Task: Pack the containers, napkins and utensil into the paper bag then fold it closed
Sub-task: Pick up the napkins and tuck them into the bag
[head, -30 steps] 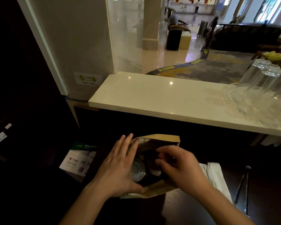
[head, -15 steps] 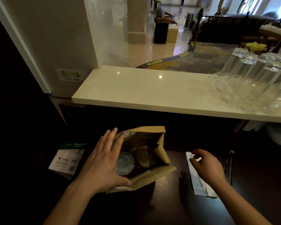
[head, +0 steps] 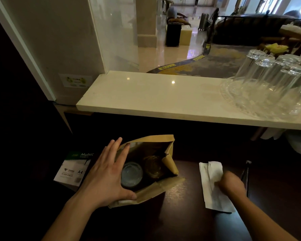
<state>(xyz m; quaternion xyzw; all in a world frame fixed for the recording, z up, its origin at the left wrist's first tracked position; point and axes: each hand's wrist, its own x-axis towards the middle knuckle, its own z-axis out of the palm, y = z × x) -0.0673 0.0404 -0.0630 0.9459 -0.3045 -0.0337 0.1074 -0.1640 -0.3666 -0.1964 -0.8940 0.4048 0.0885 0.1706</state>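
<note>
Two containers (head: 140,172) already stand inside the paper bag (head: 151,146), which we see from above with its mouth open on the dark bench (head: 181,214): one with a clear lid lies just beside our left hand (head: 104,176), the other, amber-looking, sits next to it on the far side from that hand. Our left hand is spread flat against the bag's near-left wall, thumb hooked along the lower rim and fingers lying up the side, steadying it without closing around it. Our right hand (head: 230,184) rests on the napkins (head: 212,185), well apart from the bag; its grip is curled shut on a bunched upper fold of the white paper, the rest of the stack lying flat beneath and toward us from the grip. Just outboard of that grip lies a thin dark utensil (head: 246,176), untouched; its type is too dim to tell. We judge the task as partly done: the containers are packed, the napkins are being picked up, and the utensil and the folding of the bag's top remain. Beyond the grips, a pale counter (head: 146,100) carries upturned glasses (head: 268,80), and a ream of A4 paper (head: 71,169) sits outboard of the left hand.
</note>
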